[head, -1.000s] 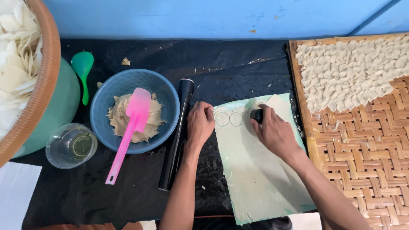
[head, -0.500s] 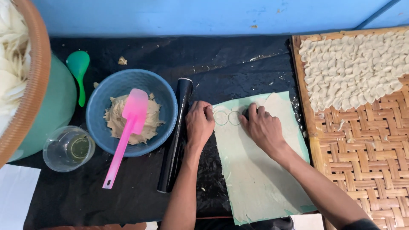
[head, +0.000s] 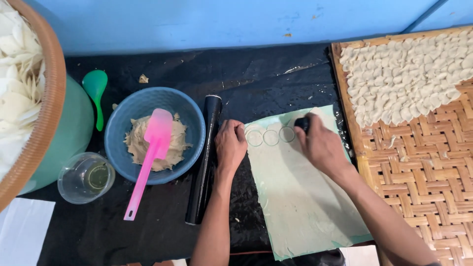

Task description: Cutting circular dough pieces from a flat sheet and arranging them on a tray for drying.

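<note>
3 round cuts mark the top edge of the dough sheet, which looks thin, soft and tear-prone; lift it by an edge. Left hand lies flat, empty, at its left edge; right hand is closed around a dark round cutter.

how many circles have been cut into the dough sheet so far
3 circles show in a row along the top edge of the dough sheet, between the left hand and the right hand. A fourth may lie hidden under the right hand's cutter.

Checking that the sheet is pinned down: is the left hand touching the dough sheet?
Touching. The head view shows the left hand with its fingers pressed on the left edge of the dough sheet.
</note>
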